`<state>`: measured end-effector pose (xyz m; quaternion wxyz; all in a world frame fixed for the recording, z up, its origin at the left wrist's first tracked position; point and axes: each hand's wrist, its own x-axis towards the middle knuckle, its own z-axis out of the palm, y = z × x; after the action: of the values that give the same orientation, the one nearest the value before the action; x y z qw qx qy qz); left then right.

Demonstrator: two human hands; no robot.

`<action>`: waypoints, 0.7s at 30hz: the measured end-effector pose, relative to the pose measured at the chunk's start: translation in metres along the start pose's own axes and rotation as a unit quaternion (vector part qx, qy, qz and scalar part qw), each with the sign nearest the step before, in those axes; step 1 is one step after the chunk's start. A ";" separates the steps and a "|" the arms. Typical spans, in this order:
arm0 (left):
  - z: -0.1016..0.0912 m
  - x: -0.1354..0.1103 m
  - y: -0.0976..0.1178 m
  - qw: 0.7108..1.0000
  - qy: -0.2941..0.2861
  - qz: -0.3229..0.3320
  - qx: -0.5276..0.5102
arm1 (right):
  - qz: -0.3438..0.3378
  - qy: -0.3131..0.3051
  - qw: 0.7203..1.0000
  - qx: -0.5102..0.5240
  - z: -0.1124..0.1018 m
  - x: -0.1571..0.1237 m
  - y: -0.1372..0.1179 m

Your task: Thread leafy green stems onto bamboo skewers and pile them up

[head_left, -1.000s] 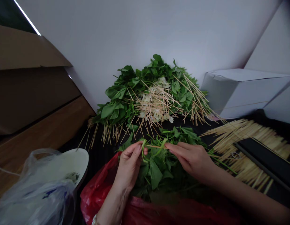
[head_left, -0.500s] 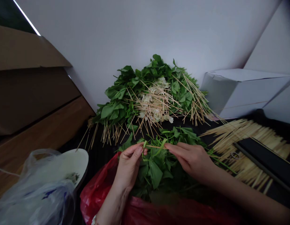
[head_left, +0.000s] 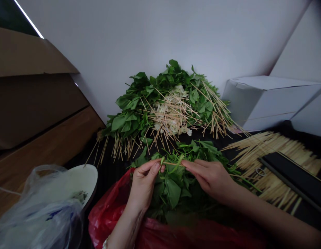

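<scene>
Spanning the gap between the two hands, a thin wooden skewer (head_left: 172,163) is held nearly level above a heap of leafy greens (head_left: 173,192). By the left hand (head_left: 147,180), a bent green stem (head_left: 162,161) is pinched between thumb and fingers at one end of the skewer; whether it has been pierced right through cannot be told for certain at this size. By the right hand (head_left: 213,176), the skewer is clamped in the fingertips, and a second stem piece (head_left: 180,159) is carried on it, just beside those fingers. The greens are cradled in a red plastic bag (head_left: 107,214), over whose near side both forearms are stretched. To the left, a pale bowl (head_left: 93,178) is partly covered by a clear plastic bag (head_left: 43,218). To the right, many loose skewers (head_left: 269,145) are spread, with a ring (head_left: 260,172) and a flat black object (head_left: 292,173) laid on them. Beyond the bag, on a black-covered surface (head_left: 118,171), a large mound of skewered greens (head_left: 127,117) is banked against a white wall (head_left: 160,34), with pale skewered leaves (head_left: 179,90) piled at its middle. The mound is flanked by a white box (head_left: 253,100) on the right and brown cardboard (head_left: 33,107) on the far left.
</scene>
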<state>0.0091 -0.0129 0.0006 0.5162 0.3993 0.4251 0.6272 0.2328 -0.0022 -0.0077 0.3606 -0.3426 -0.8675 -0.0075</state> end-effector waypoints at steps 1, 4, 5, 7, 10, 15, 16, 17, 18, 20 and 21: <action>0.000 0.000 -0.001 1.000 -0.003 0.002 0.002 | 0.002 0.000 1.000 0.002 0.000 0.000 0.000; -0.001 -0.001 -0.001 0.999 -0.023 0.019 0.029 | 0.005 -0.003 1.000 0.015 0.001 -0.001 -0.001; -0.001 -0.001 -0.001 0.998 -0.033 0.025 0.044 | 0.005 -0.005 1.000 0.019 0.002 -0.001 -0.002; 0.001 -0.003 -0.001 0.995 -0.050 0.038 0.072 | 0.005 -0.005 1.000 0.022 0.003 -0.001 -0.003; 0.007 -0.008 -0.002 0.990 -0.071 0.059 0.107 | 0.005 -0.014 1.000 0.020 0.005 -0.001 -0.006; 0.012 -0.012 -0.003 0.982 -0.098 0.082 0.140 | -0.014 -0.006 1.000 0.009 0.002 0.000 -0.005; 0.011 -0.012 -0.001 0.982 -0.090 0.085 0.145 | -0.015 0.009 1.000 0.005 -0.001 0.001 -0.003; 0.010 -0.012 0.001 0.982 -0.076 0.088 0.149 | -0.012 0.029 0.999 0.000 -0.004 0.002 0.001; 0.009 -0.012 0.002 0.982 -0.060 0.091 0.152 | -0.004 0.052 0.999 -0.006 -0.008 0.004 0.005; 0.007 -0.010 0.005 0.981 -0.036 0.094 0.166 | 0.028 0.096 0.995 -0.021 -0.016 0.006 0.014; 0.007 -0.009 0.005 0.979 -0.031 0.098 0.177 | 0.047 0.113 0.992 -0.027 -0.020 0.007 0.018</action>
<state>0.0150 -0.0221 0.0071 0.3856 0.5433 0.4723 0.5771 0.2526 0.0104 0.0069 0.4470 -0.3895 -0.8035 -0.0532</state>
